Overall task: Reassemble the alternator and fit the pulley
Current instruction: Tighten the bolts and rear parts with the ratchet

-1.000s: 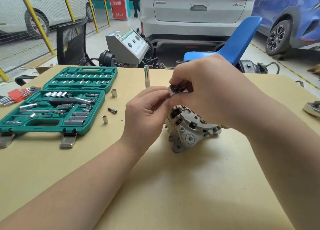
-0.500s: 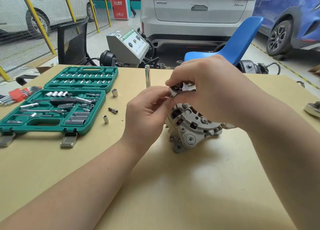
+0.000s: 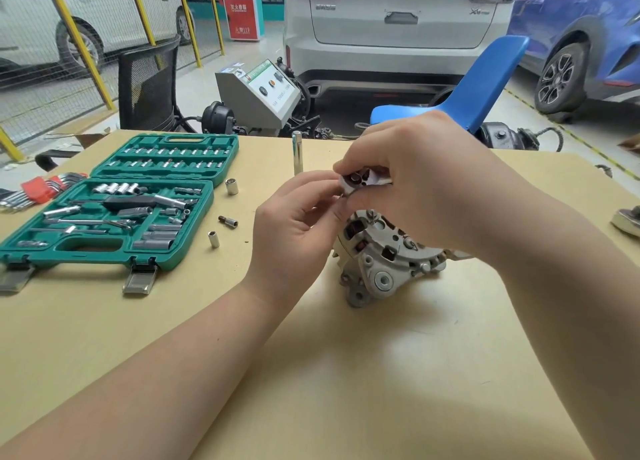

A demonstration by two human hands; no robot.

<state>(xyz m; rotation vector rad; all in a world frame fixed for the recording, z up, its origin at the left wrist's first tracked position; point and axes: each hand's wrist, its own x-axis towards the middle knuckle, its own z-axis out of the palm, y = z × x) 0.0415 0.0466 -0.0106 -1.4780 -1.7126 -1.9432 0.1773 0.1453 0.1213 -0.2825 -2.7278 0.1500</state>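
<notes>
A grey metal alternator (image 3: 381, 262) lies on the tan table (image 3: 346, 373), copper windings showing through its slots. Just above it, a small silver part with round holes (image 3: 360, 180) is held by both hands. My right hand (image 3: 426, 182) curls over it from the right, fingers and thumb pinching it. From the left, my left hand (image 3: 298, 227) touches the part's left end with its fingertips. Much of the part is hidden under my right fingers. I cannot pick out a pulley.
An open green socket set case (image 3: 114, 213) lies at the left, with red-held hex keys (image 3: 38, 189) beside it. Loose sockets (image 3: 231, 186) and a bit (image 3: 228, 221) lie between case and hands. A tall socket (image 3: 297, 152) stands upright behind. A metal piece (image 3: 628, 219) sits at the right edge.
My right hand has turned the small part slightly, so more of its holed face shows. The left fingertips stay at its left end. The alternator has not moved.
</notes>
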